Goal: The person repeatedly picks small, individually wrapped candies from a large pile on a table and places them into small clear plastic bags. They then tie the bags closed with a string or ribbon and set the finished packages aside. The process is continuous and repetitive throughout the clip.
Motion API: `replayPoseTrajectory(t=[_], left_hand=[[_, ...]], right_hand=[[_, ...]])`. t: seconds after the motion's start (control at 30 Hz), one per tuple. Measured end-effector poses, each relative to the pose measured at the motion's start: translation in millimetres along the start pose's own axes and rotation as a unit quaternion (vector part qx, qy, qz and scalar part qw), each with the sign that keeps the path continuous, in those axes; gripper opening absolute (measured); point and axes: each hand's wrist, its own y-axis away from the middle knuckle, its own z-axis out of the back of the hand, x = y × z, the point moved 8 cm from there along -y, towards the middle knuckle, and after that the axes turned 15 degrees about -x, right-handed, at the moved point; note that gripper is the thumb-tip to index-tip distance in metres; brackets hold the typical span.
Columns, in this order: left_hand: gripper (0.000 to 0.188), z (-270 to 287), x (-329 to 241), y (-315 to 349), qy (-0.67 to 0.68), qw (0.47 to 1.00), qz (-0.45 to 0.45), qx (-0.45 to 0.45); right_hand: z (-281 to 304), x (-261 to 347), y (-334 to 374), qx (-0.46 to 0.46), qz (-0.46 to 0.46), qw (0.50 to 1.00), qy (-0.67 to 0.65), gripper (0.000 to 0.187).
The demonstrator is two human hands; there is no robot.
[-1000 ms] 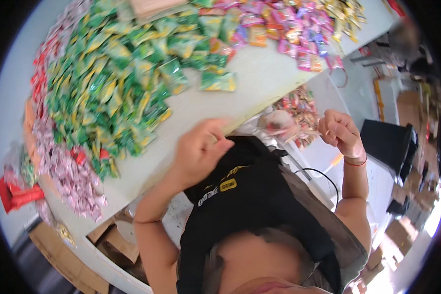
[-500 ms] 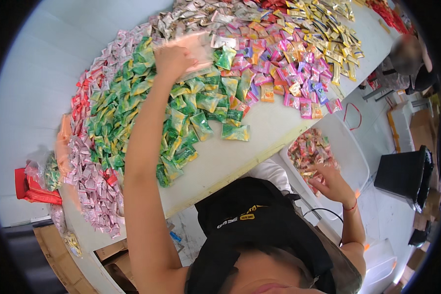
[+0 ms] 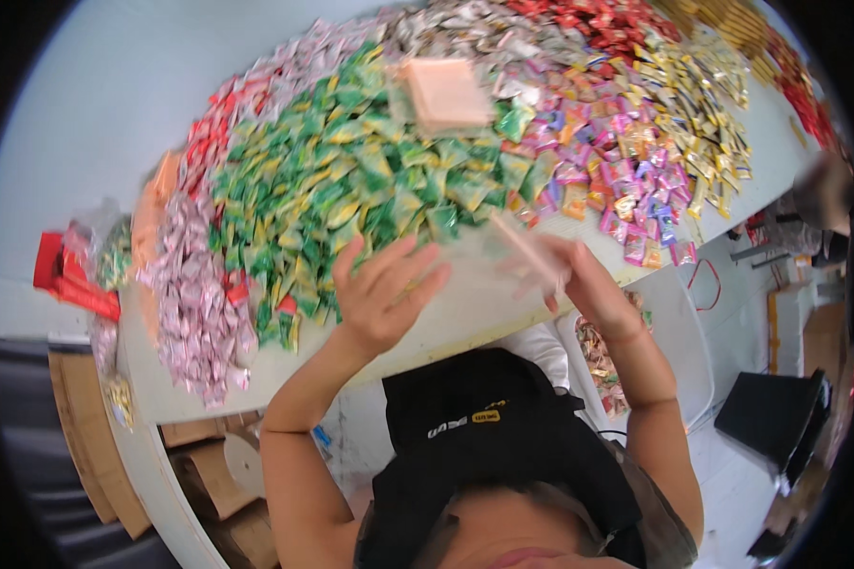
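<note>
My right hand (image 3: 590, 284) is raised over the table's near edge, fingers closed on a thin peach plastic bag (image 3: 529, 254) that motion smears. To its left, my left hand (image 3: 380, 299) hovers with fingers spread and nothing in it, just on the near side of the green and yellow packets (image 3: 351, 190). Farther back, a flat stack of peach bags (image 3: 451, 95) rests on top of the packets. Below my right forearm, a white bin (image 3: 688, 351), partly hidden, holds many small mixed packets (image 3: 598, 365).
Heaps of wrapped sweets cover the white table (image 3: 351, 370): pink packets (image 3: 199, 303) at left, purple and orange ones (image 3: 636, 190) right of centre, yellow sticks (image 3: 712, 114) farther right. A black bin (image 3: 764, 417) stands on the floor at right. A person (image 3: 826, 194) is at the far right.
My left hand has come back from the peach stack toward the near edge. My right hand has risen from over the white bin to the table and now holds a peach bag.
</note>
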Motion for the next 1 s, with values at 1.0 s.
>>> replayPoseTrajectory(t=[1.0], left_hand=[[0.03,267,40,223,-0.141,0.69,0.615,-0.355]], right_hand=[[-448,-159,-70,0.289,0.569,0.628,0.444,0.016]])
